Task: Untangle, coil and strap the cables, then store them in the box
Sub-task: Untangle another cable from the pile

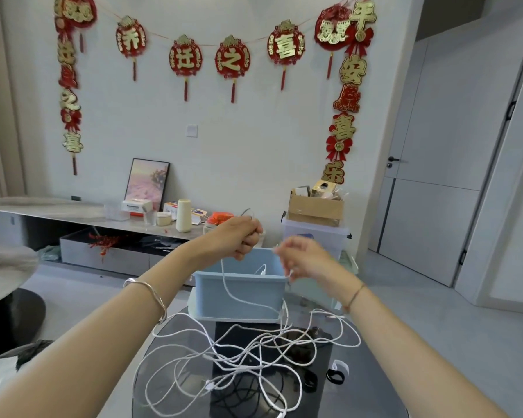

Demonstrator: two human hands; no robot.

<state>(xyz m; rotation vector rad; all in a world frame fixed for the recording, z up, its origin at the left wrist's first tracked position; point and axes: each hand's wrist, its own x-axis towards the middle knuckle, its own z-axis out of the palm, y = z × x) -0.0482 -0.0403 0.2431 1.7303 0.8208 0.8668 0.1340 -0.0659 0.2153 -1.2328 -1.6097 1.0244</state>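
Observation:
Both my hands are raised above a light blue box (239,292) at the far side of a round glass table (175,333). My left hand (239,235) is closed around a white cable (230,288), which hangs down over the box front. My right hand (299,260) is blurred and pinches the same cable near its end. A tangle of white cables (239,354) sprawls over the table. Some black cable (245,390) lies under it. A white connector (263,270) rests inside the box.
Two strap loops, one white (340,366) and one black (335,378), lie at the table's right. Behind the box stand a clear storage bin (314,239) with a cardboard box (316,209) on top. A low shelf (73,212) with bottles runs along the wall.

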